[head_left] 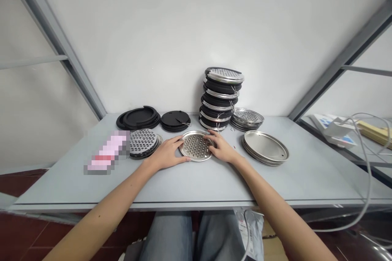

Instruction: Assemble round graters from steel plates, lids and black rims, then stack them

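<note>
A round perforated metal plate (196, 146) lies flat on the grey table (183, 183) in front of me. My left hand (168, 153) grips its left rim with curled fingers. My right hand (222, 148) holds the right rim, fingers bent over the edge. Both hands rest on the table surface.
Behind the plate stands a tall stack of black-rimmed perforated discs (221, 98). A pile of plain metal pans (265, 147) lies to the right, perforated plates (247, 118) behind it. Black rubber rings (138, 117), black discs (175, 120) and a perforated stack (142, 142) sit at left. Cables (364, 163) hang at right.
</note>
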Demonstrator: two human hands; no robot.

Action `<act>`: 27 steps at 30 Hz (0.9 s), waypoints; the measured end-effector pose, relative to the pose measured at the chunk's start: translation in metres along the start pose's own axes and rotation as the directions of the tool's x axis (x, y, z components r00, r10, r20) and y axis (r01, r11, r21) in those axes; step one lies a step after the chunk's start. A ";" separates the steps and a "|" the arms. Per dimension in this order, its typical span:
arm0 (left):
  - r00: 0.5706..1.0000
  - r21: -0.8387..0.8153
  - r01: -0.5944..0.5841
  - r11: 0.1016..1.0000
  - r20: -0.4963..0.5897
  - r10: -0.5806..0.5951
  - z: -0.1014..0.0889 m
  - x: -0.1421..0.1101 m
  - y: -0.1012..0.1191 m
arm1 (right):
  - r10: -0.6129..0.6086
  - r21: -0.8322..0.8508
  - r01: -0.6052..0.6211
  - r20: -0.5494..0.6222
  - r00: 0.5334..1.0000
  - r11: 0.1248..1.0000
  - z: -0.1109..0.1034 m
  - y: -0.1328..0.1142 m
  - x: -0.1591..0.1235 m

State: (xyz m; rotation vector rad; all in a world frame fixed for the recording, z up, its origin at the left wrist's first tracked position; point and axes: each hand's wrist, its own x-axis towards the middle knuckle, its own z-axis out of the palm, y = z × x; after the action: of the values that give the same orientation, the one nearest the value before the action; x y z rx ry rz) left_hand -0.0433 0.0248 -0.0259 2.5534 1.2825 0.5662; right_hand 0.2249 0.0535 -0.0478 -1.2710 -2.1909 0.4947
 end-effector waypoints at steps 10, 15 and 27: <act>0.994 -0.017 -0.076 0.997 -0.082 0.074 -0.009 -0.003 0.013 | -0.025 -0.018 0.026 0.018 1.000 1.000 -0.003 -0.005 -0.001; 0.987 -0.034 -0.121 0.992 -0.115 0.116 -0.009 -0.004 0.018 | -0.069 -0.056 0.071 0.037 0.997 0.996 -0.003 -0.010 -0.003; 0.981 -0.130 -0.162 0.978 0.082 0.173 0.003 0.003 0.020 | -0.037 -0.126 0.019 -0.147 0.988 0.992 0.014 -0.014 -0.001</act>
State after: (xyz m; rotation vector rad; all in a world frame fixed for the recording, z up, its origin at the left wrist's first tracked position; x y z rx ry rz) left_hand -0.0259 0.0158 -0.0204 2.5673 0.9770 0.5334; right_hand 0.2071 0.0453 -0.0506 -1.2958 -2.1378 0.2463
